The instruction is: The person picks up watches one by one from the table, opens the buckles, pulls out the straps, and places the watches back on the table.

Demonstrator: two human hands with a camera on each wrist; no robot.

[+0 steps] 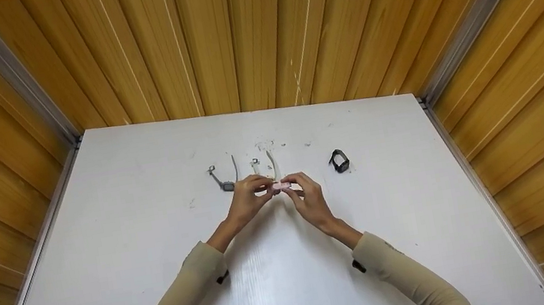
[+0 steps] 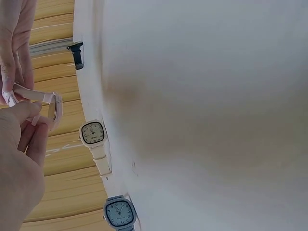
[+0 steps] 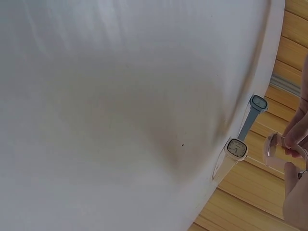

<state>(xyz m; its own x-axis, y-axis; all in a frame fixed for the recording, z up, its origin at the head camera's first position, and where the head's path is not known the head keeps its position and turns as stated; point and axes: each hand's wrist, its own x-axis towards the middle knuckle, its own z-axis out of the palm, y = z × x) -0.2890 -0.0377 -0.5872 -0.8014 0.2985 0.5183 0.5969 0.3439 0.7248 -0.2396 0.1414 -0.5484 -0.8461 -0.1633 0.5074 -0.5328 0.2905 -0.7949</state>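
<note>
Both hands hold a pale pink watch (image 1: 281,185) above the white table. The left hand (image 1: 249,199) pinches one side of it and the right hand (image 1: 309,200) pinches the other. In the left wrist view the pink watch (image 2: 55,109) has its strap bent into a loop, with the left hand (image 2: 19,159) and right hand (image 2: 17,48) on the strap. The right wrist view shows the looped watch (image 3: 273,150) with a buckle beside the right hand (image 3: 297,197); the left hand (image 3: 298,127) grips it too.
A cream watch (image 2: 93,133) and a blue-grey watch (image 2: 120,212) lie on the white table (image 1: 111,218), the blue-grey one farther left. A black watch (image 1: 340,161) with a looped strap is to the right. Wood-patterned walls (image 1: 252,34) surround the table.
</note>
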